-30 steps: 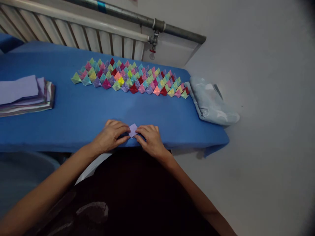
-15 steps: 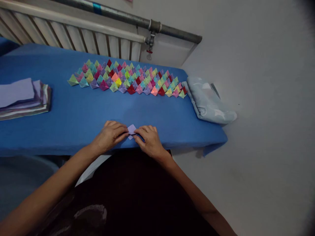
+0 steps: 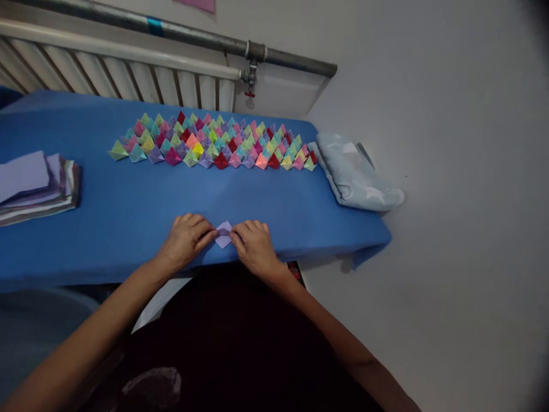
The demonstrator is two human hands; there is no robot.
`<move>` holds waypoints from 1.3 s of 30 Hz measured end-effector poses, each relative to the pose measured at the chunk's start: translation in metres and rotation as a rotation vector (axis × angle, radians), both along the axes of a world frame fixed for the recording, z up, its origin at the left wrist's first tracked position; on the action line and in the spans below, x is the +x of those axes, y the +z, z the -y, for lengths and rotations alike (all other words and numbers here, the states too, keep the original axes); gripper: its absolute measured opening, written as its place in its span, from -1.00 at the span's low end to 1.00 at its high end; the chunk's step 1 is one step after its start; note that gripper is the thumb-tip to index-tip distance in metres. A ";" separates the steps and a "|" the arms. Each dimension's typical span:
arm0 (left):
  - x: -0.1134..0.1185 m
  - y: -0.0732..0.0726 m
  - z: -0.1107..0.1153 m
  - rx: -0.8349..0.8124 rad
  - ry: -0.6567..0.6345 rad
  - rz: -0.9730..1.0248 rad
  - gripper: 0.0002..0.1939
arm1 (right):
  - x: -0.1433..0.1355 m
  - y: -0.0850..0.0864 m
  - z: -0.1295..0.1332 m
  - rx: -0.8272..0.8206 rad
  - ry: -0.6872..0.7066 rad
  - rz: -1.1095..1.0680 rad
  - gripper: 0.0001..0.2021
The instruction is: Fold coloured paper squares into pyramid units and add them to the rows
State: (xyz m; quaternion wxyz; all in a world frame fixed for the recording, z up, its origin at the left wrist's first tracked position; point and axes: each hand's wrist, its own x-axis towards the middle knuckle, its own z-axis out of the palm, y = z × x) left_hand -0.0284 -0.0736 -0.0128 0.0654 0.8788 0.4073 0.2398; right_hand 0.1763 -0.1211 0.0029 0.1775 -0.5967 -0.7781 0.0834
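Observation:
A small piece of folded lilac paper, diamond-shaped with a crease across its middle, is held low over the front of the blue-covered table. My left hand pinches its left corner between thumb and fingers. At the opposite corner, my right hand pinches it the same way. Beyond both hands, several rows of folded paper boats in green, pink, red, blue, yellow and purple stand close together.
To the left lies a stack of paper sheets, lilac on top. A folded grey-blue cloth rests at the table's right end by the wall. Behind the table run a radiator and a metal pipe with a valve.
The paper's upper part has been folded, and more of its lower half shows below the crease. Both hands keep their pinch. The whole view has shifted slightly.

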 end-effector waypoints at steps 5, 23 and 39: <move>-0.001 0.002 0.002 -0.010 -0.053 0.013 -0.69 | 0.002 -0.002 0.002 0.020 0.023 -0.029 -0.76; -0.002 0.002 -0.001 0.083 -0.257 -0.005 -0.74 | 0.008 -0.006 0.006 0.075 0.131 -0.006 -0.76; 0.000 0.016 -0.021 0.104 -0.447 -0.190 -0.76 | 0.008 -0.009 0.005 0.163 0.133 0.009 -0.79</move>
